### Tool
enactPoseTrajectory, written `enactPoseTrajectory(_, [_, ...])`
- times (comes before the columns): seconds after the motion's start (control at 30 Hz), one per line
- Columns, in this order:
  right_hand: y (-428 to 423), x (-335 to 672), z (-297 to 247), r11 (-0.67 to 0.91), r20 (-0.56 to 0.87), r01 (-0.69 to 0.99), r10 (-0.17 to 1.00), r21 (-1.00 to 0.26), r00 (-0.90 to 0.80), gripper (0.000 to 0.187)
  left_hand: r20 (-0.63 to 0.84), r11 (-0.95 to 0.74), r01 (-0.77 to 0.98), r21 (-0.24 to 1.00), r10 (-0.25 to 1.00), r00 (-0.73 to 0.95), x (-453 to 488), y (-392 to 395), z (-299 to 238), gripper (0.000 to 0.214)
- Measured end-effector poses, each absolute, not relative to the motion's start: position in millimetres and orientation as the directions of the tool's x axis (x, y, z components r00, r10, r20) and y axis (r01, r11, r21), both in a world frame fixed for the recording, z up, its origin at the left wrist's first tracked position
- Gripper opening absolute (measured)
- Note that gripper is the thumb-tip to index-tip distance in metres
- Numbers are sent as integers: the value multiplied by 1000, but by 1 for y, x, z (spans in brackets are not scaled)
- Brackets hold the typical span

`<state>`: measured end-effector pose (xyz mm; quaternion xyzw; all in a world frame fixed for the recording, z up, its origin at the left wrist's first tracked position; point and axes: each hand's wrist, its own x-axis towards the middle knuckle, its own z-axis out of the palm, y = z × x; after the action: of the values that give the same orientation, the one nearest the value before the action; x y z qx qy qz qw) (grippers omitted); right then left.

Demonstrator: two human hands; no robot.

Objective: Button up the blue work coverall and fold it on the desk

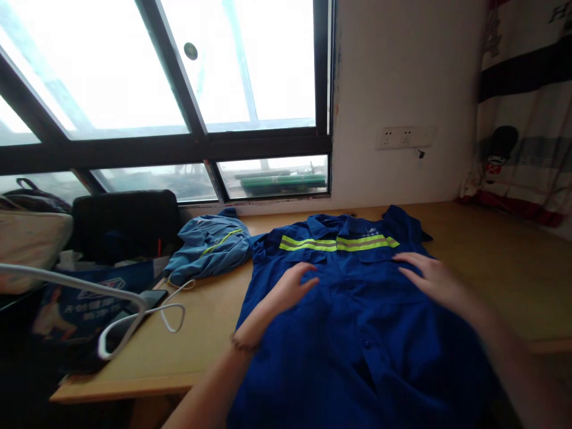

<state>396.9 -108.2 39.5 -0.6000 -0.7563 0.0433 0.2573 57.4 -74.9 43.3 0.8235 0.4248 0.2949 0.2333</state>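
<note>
A dark blue work shirt (339, 322) with a yellow-green reflective stripe across its chest is spread face up over the wooden table. Its collar points toward the wall, and its lower part reaches past the bottom of the view. My left hand (295, 287) is over the left side of the chest, below the stripe, fingers apart and bent. Opposite it, my right hand (426, 277) is over the right side of the chest, fingers stretched out. Neither hand grips the cloth; whether they touch it I cannot tell.
Left of the shirt lies a lighter blue folded garment (212, 244) on the wooden table (179, 351). A white cable (176, 319), a phone (152, 296) and a white curved bar (89, 285) are at the left. Bags (102, 298) stand beyond the table's left edge. A window and a socket strip (404, 137) are behind.
</note>
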Motion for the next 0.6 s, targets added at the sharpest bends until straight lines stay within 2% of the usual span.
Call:
enactPoseTrajectory(0.07, [-48,358,22,269,392,905,911,-329,-128,42,425,-500,661,560,858,289,81,-11,14,31])
enactPoseTrajectory(0.2, [48,340,-28,79,240,972,970,-221,-25,49,307,-271,859,435,941,142,90,63,-34,41])
enactPoseTrajectory(0.3, [78,375,-54,-4,217,982,975,-191,46,46,268,-140,912,385,963,34,78,78,-52,52])
enactPoseTrajectory(0.5, [91,438,-52,-67,347,937,918,-342,192,34,248,-24,945,327,967,-61,74,88,-58,63])
enactPoseTrajectory(0.6, [85,450,-40,-172,491,907,794,-385,359,38,255,-23,957,290,965,-54,78,89,-57,62])
